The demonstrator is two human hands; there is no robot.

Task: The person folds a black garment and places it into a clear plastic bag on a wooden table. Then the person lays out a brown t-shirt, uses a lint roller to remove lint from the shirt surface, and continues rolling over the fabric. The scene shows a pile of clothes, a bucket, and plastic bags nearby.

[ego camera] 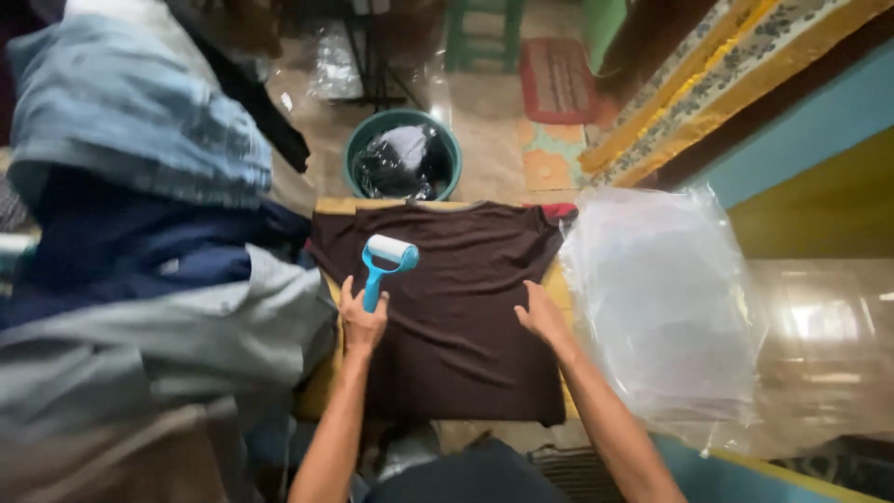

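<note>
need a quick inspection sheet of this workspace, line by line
surface: small table with a yellowish top, almost wholly covered by the garment.
job's things: dark brown t-shirt spread flat; blue lint roller with a white roll resting on it.
clutter: pile of folded clothes at the left; stack of clear plastic bags at the right.
grippers: left hand grips the roller's handle; right hand lies flat on the shirt.
cables: nothing seen.
surroundings: green bin with a black liner beyond the table; glossy tiled floor; red mat; green stool.
</note>
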